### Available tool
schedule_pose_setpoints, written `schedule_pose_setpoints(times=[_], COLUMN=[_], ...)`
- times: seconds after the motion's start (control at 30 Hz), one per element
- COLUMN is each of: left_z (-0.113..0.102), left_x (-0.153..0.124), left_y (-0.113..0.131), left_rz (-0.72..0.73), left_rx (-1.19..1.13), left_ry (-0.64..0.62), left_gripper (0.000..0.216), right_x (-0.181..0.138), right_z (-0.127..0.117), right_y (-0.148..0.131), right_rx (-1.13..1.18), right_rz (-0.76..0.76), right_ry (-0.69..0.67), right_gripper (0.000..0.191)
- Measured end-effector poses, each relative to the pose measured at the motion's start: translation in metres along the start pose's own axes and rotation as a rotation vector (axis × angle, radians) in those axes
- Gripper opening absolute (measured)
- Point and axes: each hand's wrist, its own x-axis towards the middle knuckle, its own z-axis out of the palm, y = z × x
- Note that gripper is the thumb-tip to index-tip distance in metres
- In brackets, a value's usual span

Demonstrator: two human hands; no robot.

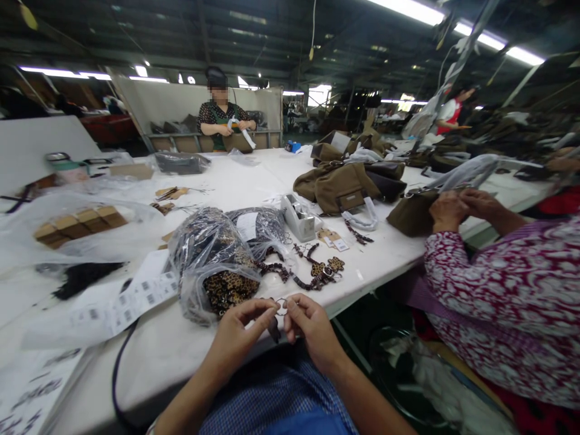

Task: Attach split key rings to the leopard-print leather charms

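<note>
The left hand point(244, 321) and right hand point(309, 323) pinch a ring point(281, 299), apparently unfinished; just beyond them, charms point(318, 269) lie loose and a bag point(193, 254) holds spotted pieces point(231, 287).

A factory workshop for bags. Brown bags point(342, 184) lie heaped on the long tabletop point(267, 175) towards two o'clock, co-workers point(219, 115) handle bags at eleven and three, and tube lights point(408, 9) hang at one.

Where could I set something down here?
The white tabletop has bare room beyond the pale tape dispenser, between the plastic-wrapped dark bundle and brown fabric handbags; a smaller patch lies right of the leopard-print flower charms. Crowded: around the bulging clear plastic bag.
</note>
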Motion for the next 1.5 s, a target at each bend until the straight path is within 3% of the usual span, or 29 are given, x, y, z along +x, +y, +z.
schedule_pose_setpoints(times=[0.2, 0.4, 0.7, 0.87, 1.13, 1.37, 1.5], left_z=[0.000, -0.001, -0.004, -0.006, 0.004, 0.010, 0.011], left_x=[0.000, -0.002, -0.010, -0.013, -0.021, -0.022, -0.023], left_y=[0.004, 0.003, -0.011, -0.011, -0.013, -0.014, -0.015], left_rz=[-0.061, -0.056, 0.296, 0.282, 0.172, 0.257, 0.270], left_rx=[-0.046, -0.053, 0.158, 0.149, 0.137, 0.134, 0.136], left_ry=[0.025, 0.018, -0.020, 0.014, 0.110, 0.157, 0.150], left_gripper=[0.026, 0.024, 0.015, 0.015, 0.013, 0.010, 0.008], right_x=[-0.004, -0.003, -0.007, -0.006, -0.004, -0.011, -0.013], right_z=[0.002, 0.003, -0.004, -0.004, -0.001, 0.007, 0.007], right_y=[0.000, 0.002, 0.005, 0.005, 0.007, 0.005, 0.009], right_rx=[0.207, 0.250, 0.435, 0.352, -0.186, -0.378, -0.311], right_rz=[0.079, 0.081, 0.395, 0.247, -0.037, -0.101, -0.054], right_ry=[-0.061, -0.054, -0.126, -0.040, 0.115, 0.169, 0.140], right_gripper=[0.037, 0.034, 0.030, 0.038, 0.035, 0.029, 0.028])
